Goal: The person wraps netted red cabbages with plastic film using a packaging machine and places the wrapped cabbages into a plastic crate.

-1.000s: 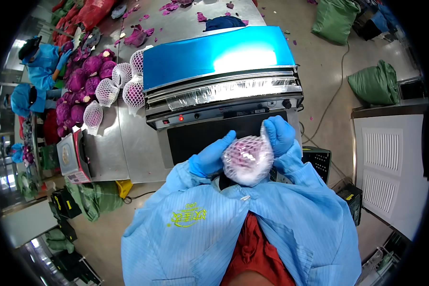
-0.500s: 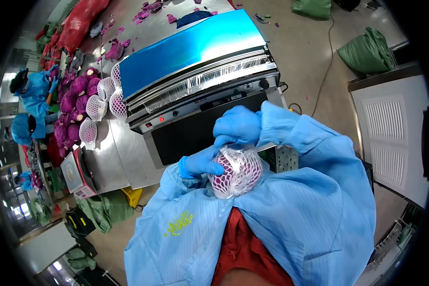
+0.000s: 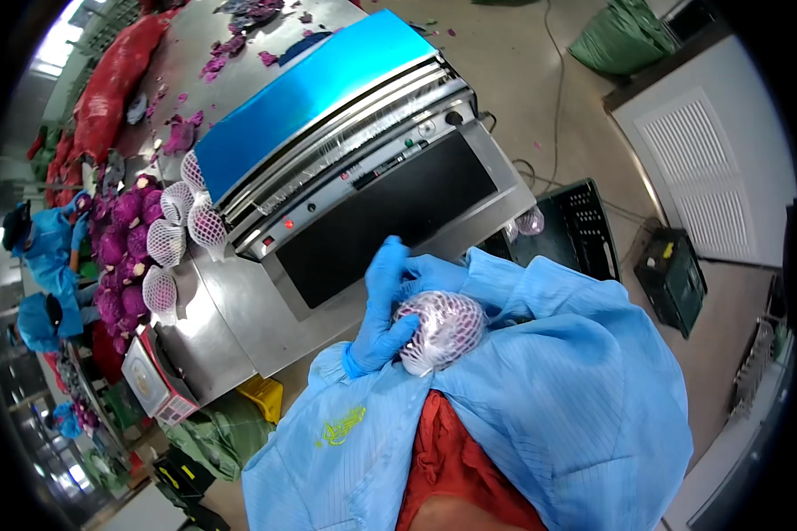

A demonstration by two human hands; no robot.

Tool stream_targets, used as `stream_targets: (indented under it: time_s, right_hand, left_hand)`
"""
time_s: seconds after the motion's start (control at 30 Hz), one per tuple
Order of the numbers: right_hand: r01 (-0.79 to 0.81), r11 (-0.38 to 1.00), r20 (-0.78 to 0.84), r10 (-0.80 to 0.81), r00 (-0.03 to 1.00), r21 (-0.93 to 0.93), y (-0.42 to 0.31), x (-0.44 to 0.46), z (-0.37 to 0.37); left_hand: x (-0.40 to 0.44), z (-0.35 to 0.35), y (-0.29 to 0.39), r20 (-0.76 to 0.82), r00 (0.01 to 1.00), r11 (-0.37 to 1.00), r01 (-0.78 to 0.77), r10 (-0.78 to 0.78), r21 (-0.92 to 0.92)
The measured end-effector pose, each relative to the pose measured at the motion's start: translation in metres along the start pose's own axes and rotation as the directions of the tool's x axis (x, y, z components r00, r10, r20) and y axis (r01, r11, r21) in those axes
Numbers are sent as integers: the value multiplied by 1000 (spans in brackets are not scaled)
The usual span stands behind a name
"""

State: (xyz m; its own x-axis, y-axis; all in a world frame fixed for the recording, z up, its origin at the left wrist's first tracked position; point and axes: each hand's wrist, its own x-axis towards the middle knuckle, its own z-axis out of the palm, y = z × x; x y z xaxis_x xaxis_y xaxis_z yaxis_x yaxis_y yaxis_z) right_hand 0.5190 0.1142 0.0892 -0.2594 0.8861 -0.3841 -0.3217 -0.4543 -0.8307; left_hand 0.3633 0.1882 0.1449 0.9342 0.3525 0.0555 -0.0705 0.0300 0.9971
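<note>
Netted purple cabbage (image 3: 444,327) just right of left hand (image 3: 379,310), on body side of right hand (image 3: 434,273); left hand spread, thumb against cabbage, fingers pointing forward; right hand turned inward behind left fingers, grip cannot be told; black plate (image 3: 372,226) beyond both hands

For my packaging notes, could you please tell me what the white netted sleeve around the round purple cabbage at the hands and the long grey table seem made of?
White netted sleeve: probably plastic foam, judging by its thick, open mesh; whether matte or glossy is unclear.
Long grey table: likely stainless steel, smooth, semi-glossy, as its bright, blurred reflections suggest.
</note>
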Motion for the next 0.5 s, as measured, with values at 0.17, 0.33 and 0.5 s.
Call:
stream_targets:
  time_s: [0.17, 0.33, 0.5]
  right_hand:
    - [59, 920, -146, -2, 989, 387, 58, -24, 36]
    - [487, 651, -631, -16, 775, 582, 106, -65, 76]
    - [505, 747, -761, 1, 649, 432, 106, -97, 66]
  left_hand:
    - [-29, 8, -16, 190, 977, 920, 160, -97, -357]
    - [-57, 32, -34, 83, 907, 635, 353, -414, -687]
    - [-33, 65, -55, 167, 702, 288, 480, -692, -829]
